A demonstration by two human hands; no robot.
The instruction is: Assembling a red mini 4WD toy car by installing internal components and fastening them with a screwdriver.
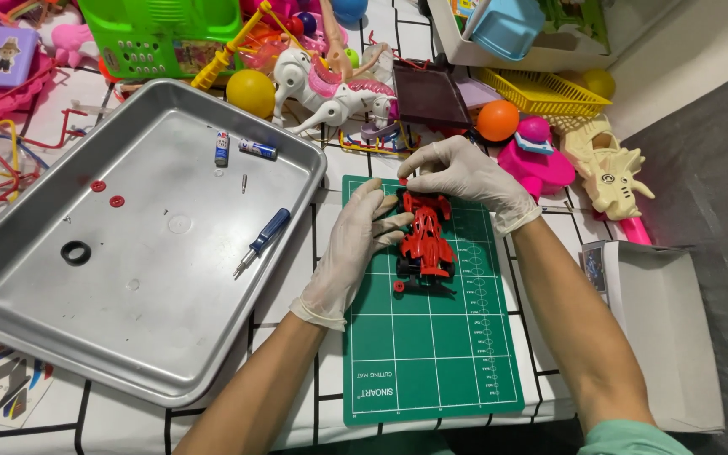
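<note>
While both gloved hands pinch the red toy car (424, 238), left hand (352, 246), right hand (468, 175), each grip pressed on it.

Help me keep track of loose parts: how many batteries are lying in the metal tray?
2: one battery upright in the picture, another just right of it, both near the metal tray's far edge. Others may hide among the toys.

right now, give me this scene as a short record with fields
left hand: gloved left hand against the side of the red toy car
right hand: gloved right hand on the car's far end
surface: green cutting mat
tray: metal tray on the left
in tray: blue screwdriver, two batteries, black ring
behind: heap of plastic toys
</note>
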